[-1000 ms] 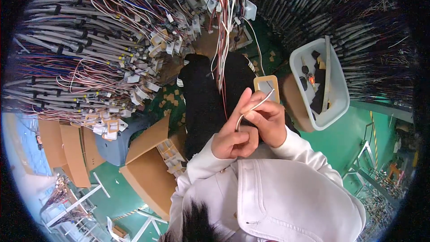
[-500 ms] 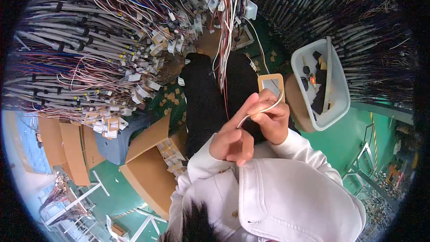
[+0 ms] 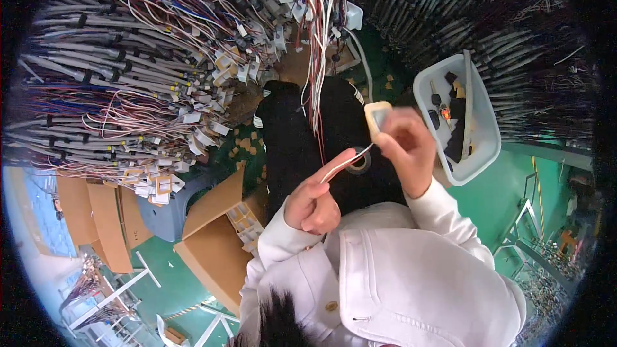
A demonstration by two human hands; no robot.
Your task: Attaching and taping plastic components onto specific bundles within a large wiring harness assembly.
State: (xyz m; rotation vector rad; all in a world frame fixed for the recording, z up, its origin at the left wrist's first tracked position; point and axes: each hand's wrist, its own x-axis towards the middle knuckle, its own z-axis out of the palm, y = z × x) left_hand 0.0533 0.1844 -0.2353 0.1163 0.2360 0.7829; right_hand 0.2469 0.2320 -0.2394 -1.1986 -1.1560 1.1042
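Note:
My left hand [image 3: 313, 204] is closed on a thin pale wire [image 3: 339, 168], its index finger stretched out along the wire. To the right, my right hand [image 3: 411, 144], somewhat blurred, is closed at a small tan-edged rectangular piece [image 3: 375, 115] with a pale middle. The piece is tilted, and the wire's far end runs up to the right thumb; whether the two are joined I cannot make out. A dark round roll [image 3: 359, 161] with a pale centre shows on my black-clad lap, just beyond the wire. A bundle of loose white and red wires [image 3: 316, 45] hangs over the lap.
Rows of grey cable harnesses [image 3: 77, 58] with white connectors crowd the left; more dark cables [image 3: 443, 13] fill the right. A pale bin [image 3: 493, 128] with small black parts stands at right. An open cardboard box [image 3: 209, 250] and a blue-grey stool [image 3: 162, 215] sit at left.
My hands have drawn apart, the left toward lower left, the right up and to the right. The tan-edged piece is now tilted, and the dark roll has come into sight.

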